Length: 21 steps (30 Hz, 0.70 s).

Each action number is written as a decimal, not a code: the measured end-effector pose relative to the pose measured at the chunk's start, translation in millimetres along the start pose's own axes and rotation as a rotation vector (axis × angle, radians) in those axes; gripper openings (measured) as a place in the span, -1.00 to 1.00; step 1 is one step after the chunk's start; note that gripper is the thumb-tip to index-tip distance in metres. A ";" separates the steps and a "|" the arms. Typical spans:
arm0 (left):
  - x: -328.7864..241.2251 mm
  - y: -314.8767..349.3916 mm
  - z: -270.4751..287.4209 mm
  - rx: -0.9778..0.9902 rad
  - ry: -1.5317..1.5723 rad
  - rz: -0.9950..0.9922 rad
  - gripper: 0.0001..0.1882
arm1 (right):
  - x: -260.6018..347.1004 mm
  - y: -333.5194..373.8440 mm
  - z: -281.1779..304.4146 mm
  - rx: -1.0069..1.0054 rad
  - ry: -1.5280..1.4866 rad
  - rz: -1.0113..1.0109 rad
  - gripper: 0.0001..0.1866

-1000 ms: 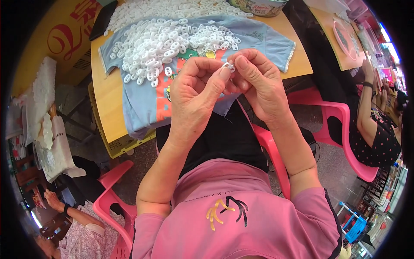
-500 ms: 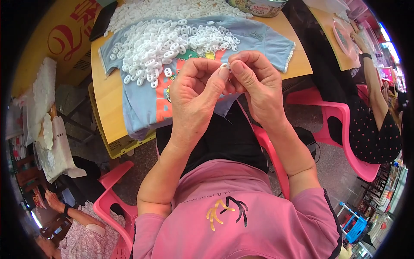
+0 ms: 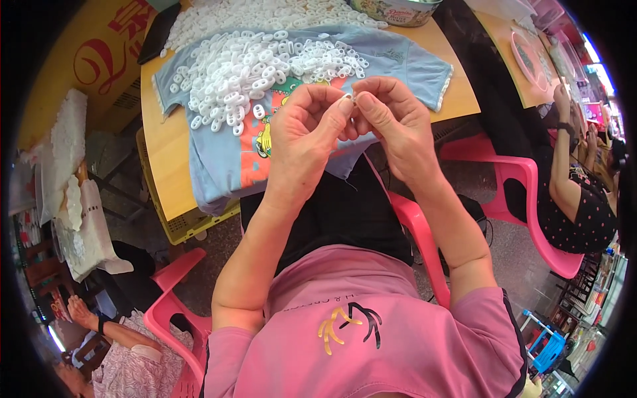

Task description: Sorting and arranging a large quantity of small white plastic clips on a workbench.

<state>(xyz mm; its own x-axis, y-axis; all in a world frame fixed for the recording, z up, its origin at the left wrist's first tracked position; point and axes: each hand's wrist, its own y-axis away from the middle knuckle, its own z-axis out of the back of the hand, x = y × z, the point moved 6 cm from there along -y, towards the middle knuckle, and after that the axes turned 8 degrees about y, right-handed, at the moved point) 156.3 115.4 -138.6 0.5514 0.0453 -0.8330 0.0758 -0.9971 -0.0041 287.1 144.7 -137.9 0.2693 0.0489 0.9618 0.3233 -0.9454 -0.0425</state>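
Note:
Above the near side of the table, both my hands are raised with their fingertips meeting. My left hand (image 3: 300, 142) is closed, thumb and forefinger pinching a small white plastic piece (image 3: 347, 97), mostly covered by the fingers. Closed against it from the other side, my right hand (image 3: 399, 129) pinches at the same spot. Beyond my hands, a heap of white oval plastic pieces with two holes (image 3: 229, 76) lies on a light blue T-shirt (image 3: 215, 162). A smaller heap of white pieces (image 3: 328, 60) adjoins it on the right. One loose two-hole piece (image 3: 259, 111) lies nearest my left hand.
More white pieces (image 3: 265, 14) cover the far side of the wooden table (image 3: 169, 192), beside a round tin (image 3: 396, 12). A yellow crate (image 3: 189, 229) stands below. Pink chairs (image 3: 521, 166) and other people flank me; one person's arm (image 3: 564, 159) is at the right.
My hands stay pinched together, shifting only slightly. On the right, the other person's arm has drawn back from the pink tray on their table.

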 end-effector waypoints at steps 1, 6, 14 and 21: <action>-0.7 0.9 1.5 -0.004 -0.017 0.033 -0.83 | 7.4 -0.8 0.3 0.046 0.106 0.050 -0.80; -5.2 3.4 3.8 0.020 -0.022 0.047 -0.83 | 32.1 -3.4 1.0 0.130 0.343 0.143 -0.75; -16.2 11.5 -2.5 0.037 -0.154 0.045 -0.84 | 66.6 0.8 -15.7 0.295 1.122 0.762 -0.89; -17.1 16.0 -5.6 0.038 -0.211 -0.002 -0.87 | 62.8 6.3 -18.2 0.245 1.092 0.730 -0.93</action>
<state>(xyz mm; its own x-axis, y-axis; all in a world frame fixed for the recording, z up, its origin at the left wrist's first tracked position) 152.8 99.0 -121.3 0.3649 0.0371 -0.9303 0.0429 -0.9988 -0.0230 289.6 136.0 -72.9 -0.3732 -0.8298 0.4150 0.6014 -0.5569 -0.5729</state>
